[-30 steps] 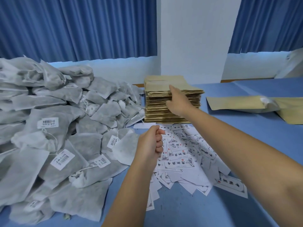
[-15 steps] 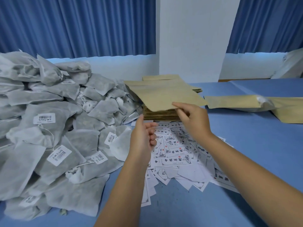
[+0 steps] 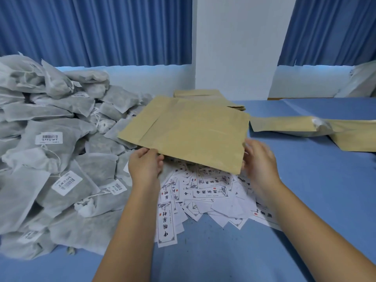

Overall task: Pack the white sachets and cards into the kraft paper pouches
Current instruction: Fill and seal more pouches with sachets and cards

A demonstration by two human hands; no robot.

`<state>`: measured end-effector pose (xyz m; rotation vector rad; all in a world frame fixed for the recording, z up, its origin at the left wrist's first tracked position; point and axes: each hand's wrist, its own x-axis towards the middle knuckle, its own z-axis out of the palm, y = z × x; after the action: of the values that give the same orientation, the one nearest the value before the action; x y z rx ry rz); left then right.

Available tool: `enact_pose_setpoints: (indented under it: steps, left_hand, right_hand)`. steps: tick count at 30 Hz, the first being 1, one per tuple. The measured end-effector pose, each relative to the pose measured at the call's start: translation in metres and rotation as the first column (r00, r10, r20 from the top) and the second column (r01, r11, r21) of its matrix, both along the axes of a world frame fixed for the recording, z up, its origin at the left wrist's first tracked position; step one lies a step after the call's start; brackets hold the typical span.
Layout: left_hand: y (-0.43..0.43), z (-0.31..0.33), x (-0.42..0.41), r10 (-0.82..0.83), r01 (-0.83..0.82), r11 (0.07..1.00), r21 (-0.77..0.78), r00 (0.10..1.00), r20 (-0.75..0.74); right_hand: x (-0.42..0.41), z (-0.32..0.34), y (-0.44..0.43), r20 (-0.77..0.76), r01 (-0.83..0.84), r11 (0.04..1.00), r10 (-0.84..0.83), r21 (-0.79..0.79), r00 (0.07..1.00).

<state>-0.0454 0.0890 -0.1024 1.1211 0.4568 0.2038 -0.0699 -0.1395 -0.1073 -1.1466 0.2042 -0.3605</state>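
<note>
The pouch [image 3: 189, 135] had left the stack [image 3: 205, 94] at 12 o'clock and hung over the cards [image 3: 205, 190]. The left hand [image 3: 145, 166] had joined the right hand [image 3: 259, 159], and both sets of fingers pinched its near edge. Opening it seemed next; the sachets [image 3: 50, 151] at 9 o'clock waited.

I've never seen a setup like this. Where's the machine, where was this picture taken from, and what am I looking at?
There is no machine: a person works with bare hands, and the one picture comes from a camera worn on their head, looking down. The left hand and the blurred right hand hold one kraft pouch by its near edge above scattered printed cards. White sachets are heaped at the left, with a stack of pouches behind, all on a blue table.
</note>
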Motion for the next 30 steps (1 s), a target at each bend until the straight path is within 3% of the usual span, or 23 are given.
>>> enact_pose_setpoints:
  steps: [2, 4, 6, 8, 16, 22, 25, 28, 30]
  left_hand:
    - [-0.004, -0.002, -0.003, -0.088, 0.09, 0.99, 0.109, 0.996, -0.029]
    - [-0.009, -0.005, -0.005, -0.11, 0.113, 0.915, 0.388, 0.993, -0.03]
    - [-0.012, -0.01, -0.006, -0.052, 0.057, 0.708, 0.703, 0.998, -0.029]
    - [-0.014, -0.012, -0.009, -0.008, -0.015, 0.536, 0.844, 1.0, 0.023]
    - [-0.029, -0.01, -0.017, -0.164, -0.116, 0.305, 0.945, 0.971, 0.172]
    - [-0.043, 0.0, -0.032, -0.262, -0.362, 0.207, 0.909, 0.874, 0.408]
    - [-0.049, -0.002, -0.034, -0.411, -0.328, 0.183, 0.927, 0.831, 0.375]
    - [-0.056, -0.009, -0.032, -0.557, -0.171, 0.107, 0.979, 0.806, 0.201]
    - [-0.062, -0.015, -0.031, -0.639, -0.004, 0.185, 0.983, 0.759, 0.124]
  right_hand:
    - [0.003, -0.006, 0.003, -0.091, -0.008, 0.994, 0.017, 0.108, 0.996]
    - [0.004, -0.011, 0.004, -0.156, -0.053, 0.999, 0.054, 0.012, 0.986]
    - [0.006, -0.015, 0.002, -0.207, -0.119, 0.982, 0.087, -0.146, 0.974]
    - [0.005, -0.014, -0.001, -0.251, -0.165, 0.964, 0.111, -0.207, 0.962]
    - [0.0, 0.0, -0.007, -0.234, -0.296, 0.948, 0.264, -0.115, 0.936]
    - [0.002, 0.008, -0.033, -0.257, -0.249, 0.968, 0.25, 0.038, 0.934]
    - [0.0, 0.014, -0.04, -0.185, -0.241, 0.971, 0.234, -0.012, 0.954]
    - [-0.002, 0.015, -0.031, -0.147, -0.252, 0.952, 0.228, -0.174, 0.962]
    - [-0.004, 0.011, -0.019, -0.174, -0.256, 0.887, 0.203, -0.385, 0.964]
